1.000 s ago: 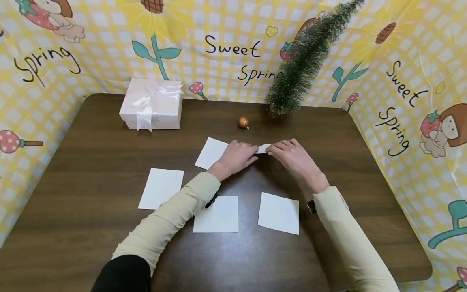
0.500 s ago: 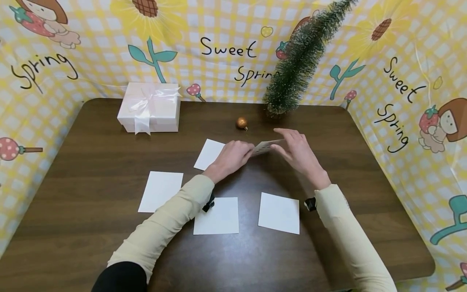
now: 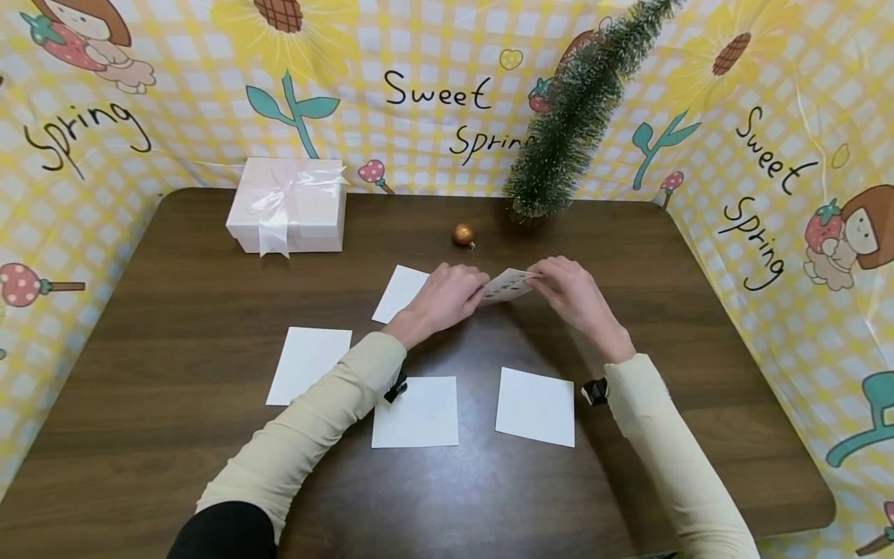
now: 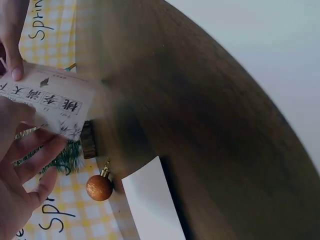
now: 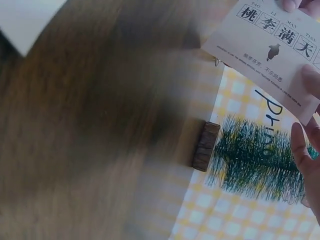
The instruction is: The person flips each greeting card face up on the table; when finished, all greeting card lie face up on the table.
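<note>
Between my two hands, a printed card (image 3: 508, 286) is held up off the table, tilted. Large Chinese characters in boxes and a small dark figure show on the card (image 5: 270, 55) in the right wrist view. My left hand (image 3: 447, 299) pinches its left end, the thumb lying across the printed face in the left wrist view. At the other end my right hand (image 3: 569, 291) grips the edge between thumb and fingers. Partly behind the left hand lies a blank white card (image 3: 400, 293) on the table.
More white cards lie nearer me: one at left (image 3: 310, 365), another under the left wrist (image 3: 419, 415), a third at right (image 3: 535, 407). At the back of the brown table (image 3: 174, 310) stand a ribboned white box (image 3: 286, 206), an orange bauble (image 3: 463, 235) and a small tree (image 3: 559, 147).
The card has tipped so its printed face shows. My right hand spread its fingers half a second ago and now pinches the card's right edge. The left hand keeps its hold.
</note>
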The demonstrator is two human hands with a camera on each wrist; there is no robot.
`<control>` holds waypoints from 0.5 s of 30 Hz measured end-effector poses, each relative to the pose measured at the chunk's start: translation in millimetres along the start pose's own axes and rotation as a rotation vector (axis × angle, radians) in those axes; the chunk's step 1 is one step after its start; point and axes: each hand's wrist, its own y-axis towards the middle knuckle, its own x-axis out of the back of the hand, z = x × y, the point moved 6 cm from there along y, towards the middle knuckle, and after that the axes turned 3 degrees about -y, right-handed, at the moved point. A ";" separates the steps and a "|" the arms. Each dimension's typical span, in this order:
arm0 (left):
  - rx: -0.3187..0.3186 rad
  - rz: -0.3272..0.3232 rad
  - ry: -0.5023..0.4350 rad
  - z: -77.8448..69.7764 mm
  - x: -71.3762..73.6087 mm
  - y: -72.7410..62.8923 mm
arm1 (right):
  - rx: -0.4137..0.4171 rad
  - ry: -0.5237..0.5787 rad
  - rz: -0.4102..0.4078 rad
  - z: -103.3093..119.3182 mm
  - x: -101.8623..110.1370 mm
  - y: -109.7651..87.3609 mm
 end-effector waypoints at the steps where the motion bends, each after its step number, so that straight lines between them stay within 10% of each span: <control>1: 0.018 -0.003 -0.015 1.3 0.6 -0.2 | -0.012 0.008 -0.002 -0.4 0.2 -0.6; 10: 0.267 -0.068 -0.414 23.1 -2.6 -3.1 | -0.173 0.168 -0.082 -4.3 3.4 -5.9; 15: 0.287 -0.088 -0.598 24.2 -1.3 -3.1 | -0.258 0.226 -0.091 -7.3 5.3 -6.9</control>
